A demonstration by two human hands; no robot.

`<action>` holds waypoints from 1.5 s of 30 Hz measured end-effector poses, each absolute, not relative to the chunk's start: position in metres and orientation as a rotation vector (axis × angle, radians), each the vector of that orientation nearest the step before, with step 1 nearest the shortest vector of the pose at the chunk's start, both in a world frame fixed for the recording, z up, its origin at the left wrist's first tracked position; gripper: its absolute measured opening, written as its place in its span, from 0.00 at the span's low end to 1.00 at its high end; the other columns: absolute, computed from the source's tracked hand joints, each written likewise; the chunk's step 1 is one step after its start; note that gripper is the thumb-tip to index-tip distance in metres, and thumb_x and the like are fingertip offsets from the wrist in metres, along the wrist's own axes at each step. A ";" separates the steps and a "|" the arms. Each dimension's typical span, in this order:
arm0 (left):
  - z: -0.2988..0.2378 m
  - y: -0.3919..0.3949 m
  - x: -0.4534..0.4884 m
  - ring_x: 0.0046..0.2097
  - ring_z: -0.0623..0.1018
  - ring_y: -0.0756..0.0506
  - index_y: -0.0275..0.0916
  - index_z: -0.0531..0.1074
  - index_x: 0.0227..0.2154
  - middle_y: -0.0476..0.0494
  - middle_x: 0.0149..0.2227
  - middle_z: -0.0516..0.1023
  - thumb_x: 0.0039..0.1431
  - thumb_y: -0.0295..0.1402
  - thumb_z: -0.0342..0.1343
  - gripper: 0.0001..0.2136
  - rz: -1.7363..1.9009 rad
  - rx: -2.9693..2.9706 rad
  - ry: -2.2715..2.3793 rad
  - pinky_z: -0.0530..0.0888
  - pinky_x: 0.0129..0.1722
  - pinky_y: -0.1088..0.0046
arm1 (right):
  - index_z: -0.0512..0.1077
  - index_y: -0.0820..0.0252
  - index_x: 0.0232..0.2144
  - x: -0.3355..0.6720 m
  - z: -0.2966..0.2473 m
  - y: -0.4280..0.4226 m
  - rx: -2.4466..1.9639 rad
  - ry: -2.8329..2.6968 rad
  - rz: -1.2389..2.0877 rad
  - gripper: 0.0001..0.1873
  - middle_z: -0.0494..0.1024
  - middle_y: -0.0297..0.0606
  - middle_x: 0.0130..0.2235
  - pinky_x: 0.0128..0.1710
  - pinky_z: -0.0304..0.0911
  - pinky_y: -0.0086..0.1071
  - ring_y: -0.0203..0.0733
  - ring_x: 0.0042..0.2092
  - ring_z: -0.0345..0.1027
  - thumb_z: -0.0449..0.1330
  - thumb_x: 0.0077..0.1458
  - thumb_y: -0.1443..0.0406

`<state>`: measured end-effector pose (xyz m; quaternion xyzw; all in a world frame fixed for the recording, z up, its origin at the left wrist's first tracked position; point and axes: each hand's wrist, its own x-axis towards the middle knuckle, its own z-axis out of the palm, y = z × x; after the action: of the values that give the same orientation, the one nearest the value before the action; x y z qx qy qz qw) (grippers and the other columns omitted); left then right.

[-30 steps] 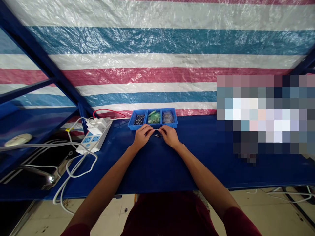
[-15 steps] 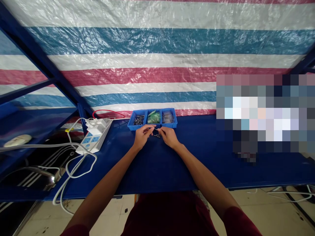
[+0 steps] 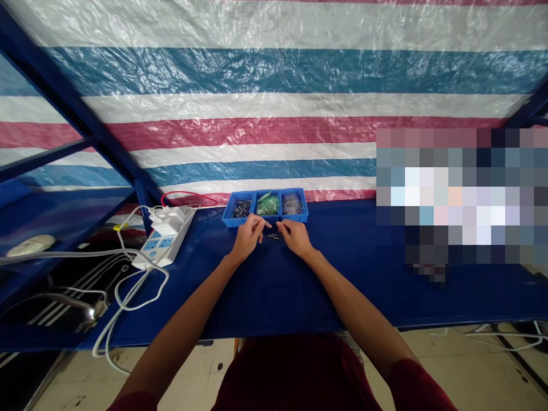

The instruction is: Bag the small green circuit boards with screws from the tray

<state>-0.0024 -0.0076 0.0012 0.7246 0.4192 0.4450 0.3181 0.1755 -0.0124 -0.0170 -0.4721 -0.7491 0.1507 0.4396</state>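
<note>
My left hand (image 3: 248,235) and my right hand (image 3: 295,236) rest on the blue table (image 3: 351,274) just in front of a blue three-compartment tray (image 3: 266,205). Both hands have their fingertips pinched together. The left pinches a tiny thin part that I cannot name. A few small dark pins (image 3: 274,236) lie on the table between the hands, at the right fingertips. The tray's left compartment holds dark metal pins, the middle one green parts, the right one clear parts.
A white power strip (image 3: 165,241) with plugs and white cables (image 3: 128,285) lies at the left of the table. A red wire (image 3: 188,195) runs behind it. A striped tarpaulin (image 3: 274,103) hangs behind. A blurred patch covers the right.
The hands have drawn slightly apart; the left fingertips lifted a little and moved towards the tray. Little else moved.
</note>
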 end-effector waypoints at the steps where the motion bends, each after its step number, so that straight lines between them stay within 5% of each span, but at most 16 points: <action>1: 0.002 -0.008 -0.003 0.18 0.67 0.56 0.39 0.62 0.35 0.47 0.35 0.78 0.65 0.41 0.46 0.10 1.131 1.967 1.128 0.65 0.21 0.79 | 0.68 0.59 0.23 0.175 -0.017 -0.012 -1.173 -1.862 0.374 0.20 0.73 0.35 0.25 0.31 0.55 0.28 0.36 0.28 0.66 0.48 0.64 0.59; 7: 0.000 -0.006 -0.006 0.28 0.74 0.50 0.38 0.67 0.36 0.48 0.31 0.76 0.65 0.41 0.44 0.12 1.039 2.275 1.244 0.70 0.32 0.75 | 0.67 0.59 0.22 0.175 -0.019 -0.012 -1.160 -1.853 0.360 0.20 0.73 0.35 0.24 0.31 0.55 0.28 0.36 0.27 0.66 0.48 0.64 0.58; 14: -0.004 -0.003 -0.006 0.41 0.77 0.46 0.39 0.71 0.42 0.43 0.40 0.77 0.67 0.39 0.42 0.15 1.065 2.450 1.211 0.71 0.44 0.71 | 0.66 0.58 0.22 0.176 -0.018 -0.013 -1.162 -1.849 0.378 0.20 0.73 0.35 0.24 0.31 0.55 0.29 0.36 0.27 0.65 0.48 0.64 0.58; 20: -0.004 -0.002 -0.006 0.37 0.76 0.47 0.38 0.74 0.36 0.44 0.35 0.76 0.66 0.39 0.45 0.14 1.126 2.441 1.108 0.71 0.39 0.72 | 0.68 0.59 0.23 0.176 -0.016 -0.013 -1.170 -1.834 0.388 0.20 0.72 0.35 0.24 0.31 0.56 0.29 0.36 0.27 0.65 0.48 0.64 0.58; 27: -0.001 -0.007 -0.004 0.25 0.70 0.51 0.39 0.71 0.34 0.51 0.25 0.72 0.62 0.40 0.50 0.11 1.177 2.234 1.232 0.67 0.29 0.76 | 0.75 0.59 0.35 0.173 -0.016 -0.015 -1.003 -1.849 0.463 0.10 0.74 0.35 0.28 0.32 0.59 0.29 0.37 0.29 0.65 0.56 0.59 0.60; 37: -0.001 -0.008 -0.004 0.26 0.71 0.51 0.39 0.72 0.33 0.50 0.24 0.73 0.62 0.41 0.50 0.12 1.203 2.208 1.226 0.68 0.29 0.76 | 0.74 0.59 0.32 0.173 -0.014 -0.017 -1.021 -1.911 0.468 0.10 0.75 0.36 0.31 0.34 0.59 0.29 0.37 0.31 0.66 0.55 0.60 0.62; 45: -0.004 -0.006 -0.004 0.24 0.68 0.51 0.38 0.70 0.21 0.50 0.20 0.70 0.60 0.44 0.52 0.18 1.177 2.378 1.317 0.64 0.26 0.75 | 0.73 0.59 0.31 0.174 -0.016 -0.016 -1.097 -1.862 0.432 0.12 0.76 0.38 0.32 0.36 0.60 0.30 0.38 0.34 0.68 0.52 0.61 0.61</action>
<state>-0.0041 -0.0064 -0.0040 0.7996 0.4427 0.3958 0.0896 0.1742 -0.0157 -0.0162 -0.4441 -0.7536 0.1749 0.4520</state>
